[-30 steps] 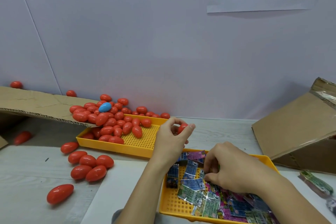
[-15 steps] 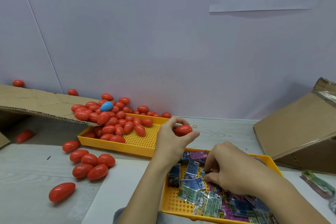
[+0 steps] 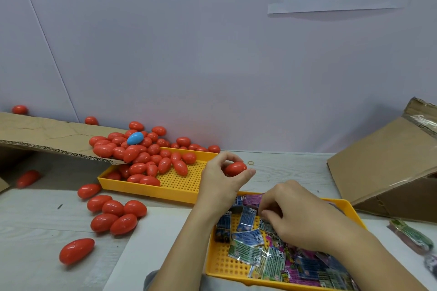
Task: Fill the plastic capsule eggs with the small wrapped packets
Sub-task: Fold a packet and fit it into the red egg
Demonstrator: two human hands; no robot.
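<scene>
Left hand (image 3: 220,179) pinches one red egg (image 3: 235,169) above the table, lifted clear of the far tray (image 3: 179,188) since a second ago. Right hand (image 3: 300,215), fingers curled, digs in the packets (image 3: 248,238) in the near tray (image 3: 217,264). One blue egg (image 3: 135,138) tops the red pile; six red eggs (image 3: 113,216) loose at left. Cardboard boxes both sides.

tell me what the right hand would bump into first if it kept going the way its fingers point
Probably the wrapped packets in the near yellow tray: the right hand curls leftward and down onto them, seemingly touching already.

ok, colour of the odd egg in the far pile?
Blue egg, lying among red ones; head view, the only one, shows it clearly.
</scene>
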